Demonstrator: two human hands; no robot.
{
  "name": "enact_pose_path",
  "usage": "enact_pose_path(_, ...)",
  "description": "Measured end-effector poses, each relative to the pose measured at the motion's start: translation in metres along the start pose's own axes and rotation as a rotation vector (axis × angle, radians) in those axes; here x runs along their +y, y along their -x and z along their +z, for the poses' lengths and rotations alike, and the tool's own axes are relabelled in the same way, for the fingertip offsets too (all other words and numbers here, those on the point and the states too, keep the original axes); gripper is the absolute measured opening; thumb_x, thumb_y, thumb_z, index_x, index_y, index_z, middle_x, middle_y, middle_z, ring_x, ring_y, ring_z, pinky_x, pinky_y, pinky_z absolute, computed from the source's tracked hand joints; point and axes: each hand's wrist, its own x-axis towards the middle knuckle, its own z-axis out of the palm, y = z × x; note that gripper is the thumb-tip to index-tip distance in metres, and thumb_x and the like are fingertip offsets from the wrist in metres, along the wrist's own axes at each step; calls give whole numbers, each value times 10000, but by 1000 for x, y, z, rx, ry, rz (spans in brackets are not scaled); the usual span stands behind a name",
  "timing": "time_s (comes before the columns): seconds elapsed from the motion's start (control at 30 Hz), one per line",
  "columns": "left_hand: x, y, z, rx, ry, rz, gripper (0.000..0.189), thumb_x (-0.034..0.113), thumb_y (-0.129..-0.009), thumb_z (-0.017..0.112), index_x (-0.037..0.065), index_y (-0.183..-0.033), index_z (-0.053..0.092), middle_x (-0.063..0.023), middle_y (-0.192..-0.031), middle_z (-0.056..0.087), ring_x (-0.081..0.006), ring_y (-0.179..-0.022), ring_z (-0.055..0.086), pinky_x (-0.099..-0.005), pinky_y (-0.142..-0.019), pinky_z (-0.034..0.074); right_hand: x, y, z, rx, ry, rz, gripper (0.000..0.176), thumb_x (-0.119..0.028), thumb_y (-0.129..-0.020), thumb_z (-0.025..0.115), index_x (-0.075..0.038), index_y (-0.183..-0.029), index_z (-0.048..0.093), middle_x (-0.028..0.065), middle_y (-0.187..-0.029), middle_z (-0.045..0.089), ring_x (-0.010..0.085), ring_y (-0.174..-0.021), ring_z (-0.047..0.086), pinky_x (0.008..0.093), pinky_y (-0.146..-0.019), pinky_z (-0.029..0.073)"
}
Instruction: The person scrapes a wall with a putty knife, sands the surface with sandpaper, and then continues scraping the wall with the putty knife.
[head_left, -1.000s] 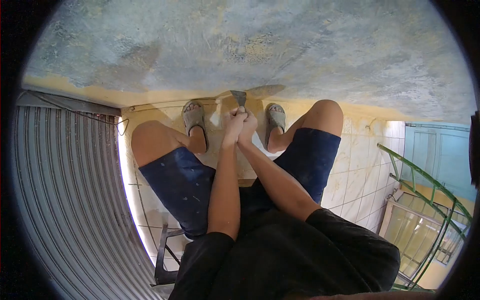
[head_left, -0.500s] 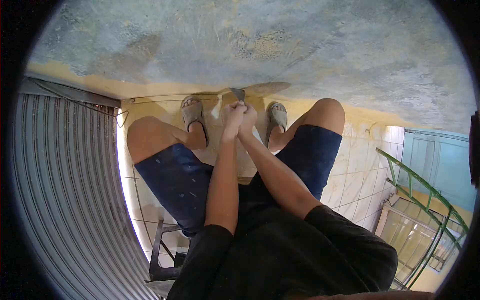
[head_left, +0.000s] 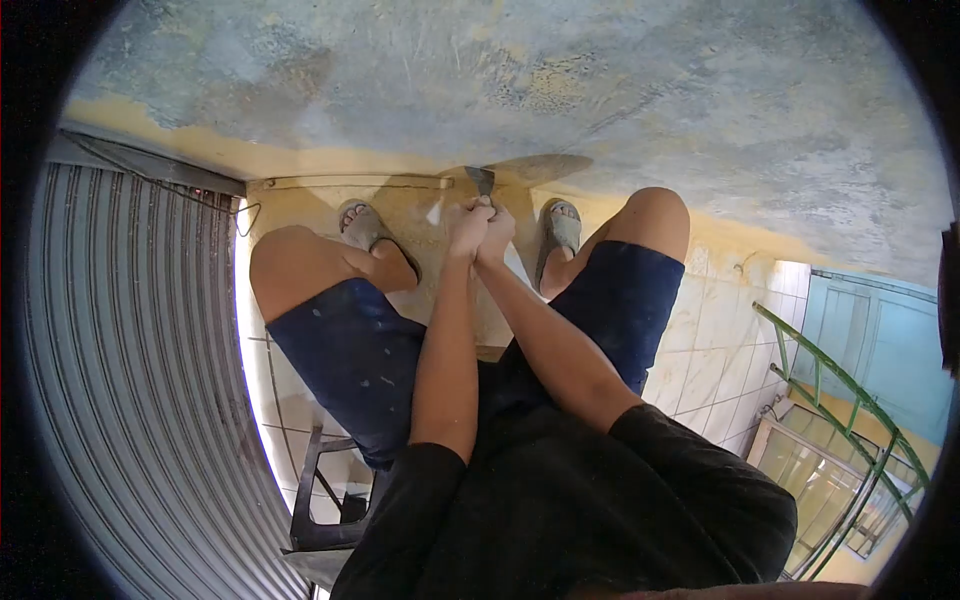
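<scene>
A putty knife (head_left: 481,180) with a dark, flared blade points away from me, its blade against the yellow strip at the foot of the patchy grey wall (head_left: 560,90). Both hands are wrapped together round its handle, which they mostly hide. My left hand (head_left: 465,226) closes on it from the left side. Pressed against it, my right hand (head_left: 497,236) grips from the right. Both forearms reach straight out between my bent knees. The blade's shadow falls on the wall to its right.
Sandalled feet flank the hands: a left sandal (head_left: 366,226) and a right sandal (head_left: 560,238). A ribbed metal shutter (head_left: 140,340) runs along the left, with a black plastic chair (head_left: 318,500) near it. Green metal rails (head_left: 840,370) and a blue door (head_left: 870,330) stand right.
The putty knife and both hands have shifted slightly, with the blade a little farther right and its shadow too. My left foot has turned and moved outward to the left. The grip is unchanged.
</scene>
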Motion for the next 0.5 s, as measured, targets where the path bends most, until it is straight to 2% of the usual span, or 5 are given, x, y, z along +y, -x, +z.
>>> enact_pose_path(0.07,6,7,7,30,41,10,55,52,-756,624,6,-734,645,-24,-703,597,-120,-674,560,-296,-611,427,5,2,8,63,-378,56,146,-69,-872,565,39,-941,634,42,-810,637,113,-725,556,277,-637,463)
enact_pose_path(0.2,31,19,0,84,-42,52,74,36,-756,605,21,-688,631,7,-664,568,-85,-650,531,-279,-585,406,15,1,17,50,-319,49,135,-66,-873,561,34,-926,633,45,-798,638,113,-718,559,279,-634,462)
enact_pose_path(0.23,15,8,-4,86,-40,45,74,36,-756,605,21,-688,631,7,-664,568,-85,-650,531,-279,-585,406,18,2,16,54,-300,46,131,-65,-873,559,33,-922,633,46,-794,639,113,-716,560,279,-633,462)
enact_pose_path(0.3,-11,-12,-12,63,51,-86,107,65,-748,658,-24,-809,657,-55,-775,633,-143,-725,590,-311,-659,449,22,4,15,59,-264,37,125,-62,-874,557,29,-912,632,48,-786,639,112,-712,562,281,-631,461)
enact_pose_path(0.5,6,-1,-15,-4,-21,-27,160,85,-780,636,-18,-897,671,-49,-825,644,-141,-773,595,-296,-683,453,-12,8,22,33,-70,-22,114,-64,-870,558,19,-889,634,44,-780,640,116,-708,564,286,-633,461)
